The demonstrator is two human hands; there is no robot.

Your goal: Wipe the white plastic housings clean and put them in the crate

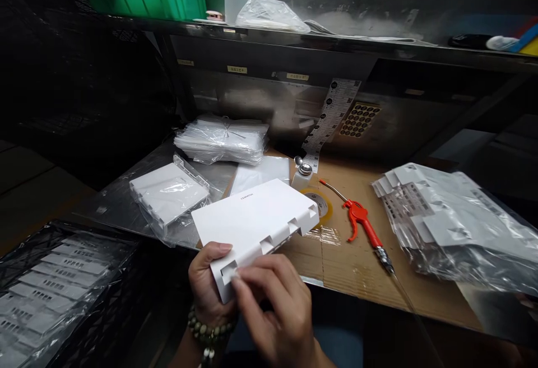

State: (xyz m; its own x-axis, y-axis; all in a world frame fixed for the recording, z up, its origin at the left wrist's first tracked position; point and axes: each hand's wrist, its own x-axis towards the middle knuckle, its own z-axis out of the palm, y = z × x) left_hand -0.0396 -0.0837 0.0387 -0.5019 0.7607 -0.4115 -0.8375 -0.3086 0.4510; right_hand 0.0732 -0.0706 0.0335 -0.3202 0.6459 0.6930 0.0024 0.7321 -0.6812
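Observation:
A white plastic housing cover (pixel 256 214) with small dark "HUAWEI" lettering is held tilted above the front of the bench. Along its near side runs a row of rectangular notches. My left hand (pixel 205 281), with a beaded bracelet at the wrist, grips the left end, thumb on top. My right hand (pixel 277 301) is closed, its thumb and fingertips pinched at the notch nearest the left end. Whether a small piece sits between those fingertips is hidden.
Bagged white covers lie left (pixel 170 191) and right (pixel 454 222). A red air blow gun (pixel 361 222) with a hose, a tape roll (pixel 317 205) and a small metal-lidded bottle (pixel 303 175) are close by. A black crate (pixel 113 278) stands lower left; a shelf (pixel 269 37) crosses above.

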